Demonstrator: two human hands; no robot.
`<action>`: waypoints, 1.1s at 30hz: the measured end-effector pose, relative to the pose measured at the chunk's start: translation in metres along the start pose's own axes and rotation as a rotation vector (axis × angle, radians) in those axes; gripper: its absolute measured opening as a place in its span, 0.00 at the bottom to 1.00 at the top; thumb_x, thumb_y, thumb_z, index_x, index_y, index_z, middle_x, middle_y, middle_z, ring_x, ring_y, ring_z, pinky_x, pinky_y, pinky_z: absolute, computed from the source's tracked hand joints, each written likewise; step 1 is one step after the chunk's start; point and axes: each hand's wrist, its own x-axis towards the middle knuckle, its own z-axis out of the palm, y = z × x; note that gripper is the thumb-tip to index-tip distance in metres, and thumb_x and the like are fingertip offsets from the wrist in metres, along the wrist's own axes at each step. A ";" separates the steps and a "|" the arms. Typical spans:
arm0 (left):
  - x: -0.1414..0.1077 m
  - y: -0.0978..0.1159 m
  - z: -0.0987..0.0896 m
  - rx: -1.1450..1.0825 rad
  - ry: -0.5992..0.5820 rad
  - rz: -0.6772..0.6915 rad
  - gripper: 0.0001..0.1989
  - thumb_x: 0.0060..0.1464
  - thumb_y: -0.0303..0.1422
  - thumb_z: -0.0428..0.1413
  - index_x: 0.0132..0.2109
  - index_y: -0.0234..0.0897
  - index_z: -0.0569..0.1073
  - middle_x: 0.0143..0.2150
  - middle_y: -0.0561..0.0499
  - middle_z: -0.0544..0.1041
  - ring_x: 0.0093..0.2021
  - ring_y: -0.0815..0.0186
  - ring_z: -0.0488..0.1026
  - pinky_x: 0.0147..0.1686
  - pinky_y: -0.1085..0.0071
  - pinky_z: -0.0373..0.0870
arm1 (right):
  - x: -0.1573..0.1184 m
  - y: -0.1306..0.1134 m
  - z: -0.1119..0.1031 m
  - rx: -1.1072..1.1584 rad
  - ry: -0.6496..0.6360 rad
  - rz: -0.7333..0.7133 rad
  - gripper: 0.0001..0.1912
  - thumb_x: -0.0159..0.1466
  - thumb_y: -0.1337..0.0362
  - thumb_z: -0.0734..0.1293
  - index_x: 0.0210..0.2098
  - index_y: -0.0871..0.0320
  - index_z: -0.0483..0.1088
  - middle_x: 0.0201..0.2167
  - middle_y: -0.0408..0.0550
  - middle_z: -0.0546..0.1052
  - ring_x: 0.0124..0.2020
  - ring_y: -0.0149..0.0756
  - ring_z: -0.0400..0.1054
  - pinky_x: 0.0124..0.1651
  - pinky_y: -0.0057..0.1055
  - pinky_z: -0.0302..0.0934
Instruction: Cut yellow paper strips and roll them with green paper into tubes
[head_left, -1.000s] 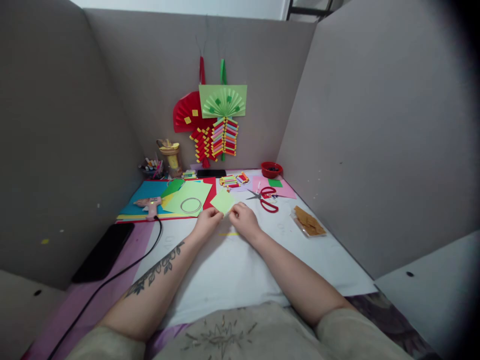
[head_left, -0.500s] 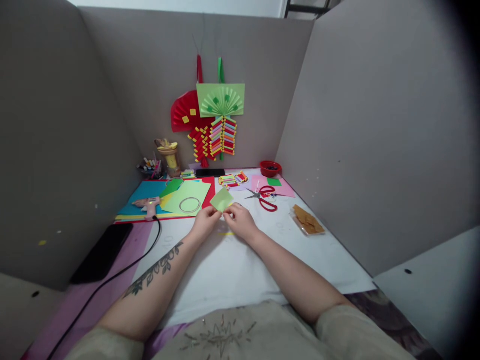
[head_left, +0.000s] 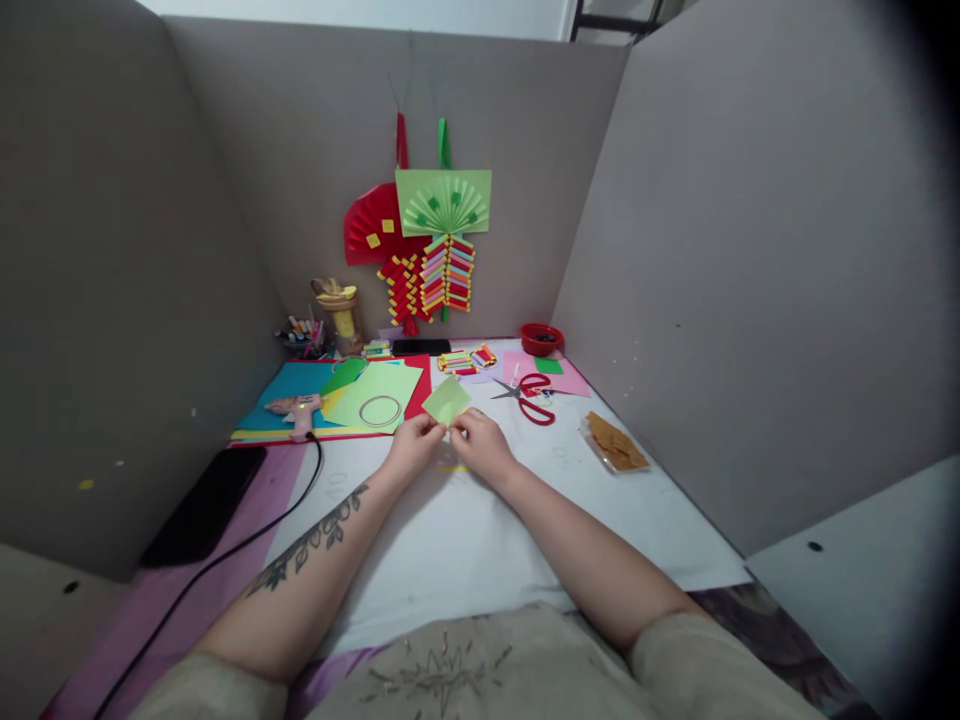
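A small light green paper square (head_left: 448, 400) is held up with one corner pointing down. My left hand (head_left: 414, 445) pinches it near that bottom corner from the left. From the right, my right hand (head_left: 480, 445) pinches the same corner, and the fingertips of both hands nearly meet. Below them a thin yellow strip (head_left: 453, 469) lies on the white table cover (head_left: 420, 560). Open scissors with red handles (head_left: 536, 400) rest to the right of my hands.
Left are stacked coloured sheets (head_left: 289, 385), a pink glue gun (head_left: 304, 415) with its black cord, and a black tray-like object (head_left: 206, 505). A red bowl (head_left: 541, 340) and a brown packet (head_left: 615, 443) are on the right. Paper decorations (head_left: 445, 203) hang on the back panel.
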 end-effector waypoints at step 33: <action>0.001 -0.007 -0.027 0.599 -0.194 0.142 0.08 0.47 0.33 0.52 0.32 0.39 0.76 0.31 0.48 0.77 0.30 0.65 0.70 0.28 0.73 0.58 | 0.012 0.046 0.017 0.050 -0.163 0.394 0.16 0.51 0.72 0.62 0.39 0.55 0.61 0.22 0.38 0.68 0.25 0.32 0.63 0.27 0.25 0.50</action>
